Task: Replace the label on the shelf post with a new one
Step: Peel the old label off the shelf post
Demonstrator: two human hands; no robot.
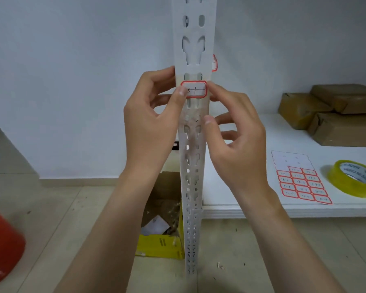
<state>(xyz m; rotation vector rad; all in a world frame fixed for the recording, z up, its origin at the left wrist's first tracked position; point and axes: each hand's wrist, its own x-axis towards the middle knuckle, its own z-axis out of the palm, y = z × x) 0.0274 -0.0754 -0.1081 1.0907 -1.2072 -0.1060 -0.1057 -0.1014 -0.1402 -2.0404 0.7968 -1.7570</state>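
A white slotted shelf post [193, 49] rises up the middle of the view. On its front face sits a red-bordered white label [195, 89] with handwriting. My left hand [152, 123] presses its thumb on the label's left end, with fingers wrapped behind the post. My right hand [235, 132] touches the label's right edge with a fingertip, its thumb resting on the post lower down. Another red-bordered label [214, 62] peeks out on the post's right side, higher up. A sheet of red-bordered labels [300, 182] lies on the white shelf [251, 210] at right.
A roll of yellow-tinted clear tape [353, 178] lies on the shelf beside the label sheet. Brown wrapped parcels [330, 113] are stacked at the back right. An open cardboard box with yellow flaps [161, 246] holds scraps on the floor. A red object [2, 240] stands at left.
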